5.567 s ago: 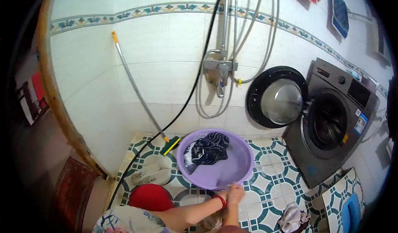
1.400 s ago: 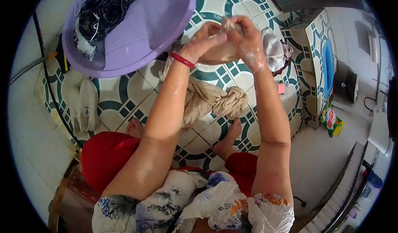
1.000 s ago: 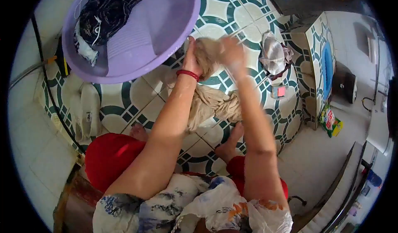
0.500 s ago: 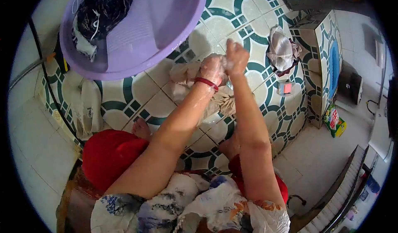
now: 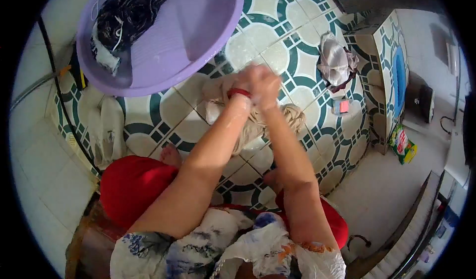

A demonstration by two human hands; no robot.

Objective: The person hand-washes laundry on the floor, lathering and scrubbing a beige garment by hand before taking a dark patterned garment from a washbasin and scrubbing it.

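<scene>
My left hand (image 5: 246, 83), with a red bracelet (image 5: 239, 92) on its wrist, is closed on a wet beige cloth (image 5: 248, 130). My right hand (image 5: 267, 86) presses against it, also closed on the cloth. Both are smeared by motion, so the single fingers and the fabric between them are hard to make out. The rest of the cloth lies bunched on the tiled floor beneath my wrists and spreads to the right below my right forearm.
A large purple basin (image 5: 198, 46) stands at upper left with a dark garment (image 5: 131, 13) inside. To the right lie a pale and dark cloth heap (image 5: 337, 61), a pink soap bar in a clear dish (image 5: 342, 106) and a green packet (image 5: 402, 144). A plastic bag (image 5: 109, 130) sits at left.
My hands have come closer together, the right one moving left and downward onto the left. More of the beige cloth shows at the right. The view has shifted slightly.
</scene>
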